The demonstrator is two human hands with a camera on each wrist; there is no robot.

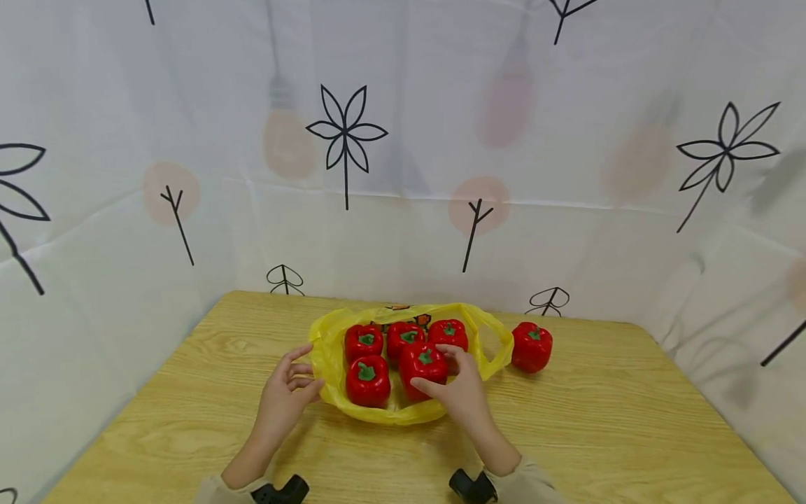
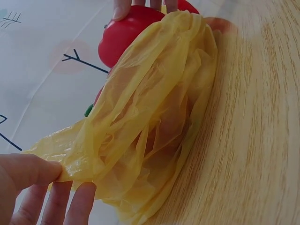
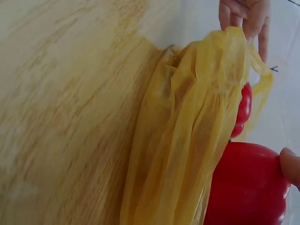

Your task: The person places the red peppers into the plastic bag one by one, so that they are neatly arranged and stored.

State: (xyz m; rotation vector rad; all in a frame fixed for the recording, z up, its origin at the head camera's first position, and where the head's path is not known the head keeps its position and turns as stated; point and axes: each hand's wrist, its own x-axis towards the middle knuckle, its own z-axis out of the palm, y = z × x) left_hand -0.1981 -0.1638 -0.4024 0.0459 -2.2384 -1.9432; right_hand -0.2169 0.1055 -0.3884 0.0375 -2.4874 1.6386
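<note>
A yellow plastic bag (image 1: 403, 418) lies spread open on the table with several red bell peppers in it. My left hand (image 1: 286, 392) pinches the bag's left edge between thumb and fingers; the left wrist view shows the thin film (image 2: 75, 159) caught there. With thumb and fingers around it, my right hand (image 1: 464, 392) grips a red bell pepper (image 1: 415, 367) at the bag's front right, higher than its neighbours. Beside it sits another bell pepper (image 1: 367, 385) with a green stem. In the right wrist view, my right thumb (image 3: 291, 166) presses the gripped pepper's side.
One more red bell pepper (image 1: 532, 348) stands on the wooden table (image 1: 604, 420), right of the bag by its loop handle (image 1: 500, 343). A white patterned cloth (image 1: 403, 245) hangs behind the table and along its sides.
</note>
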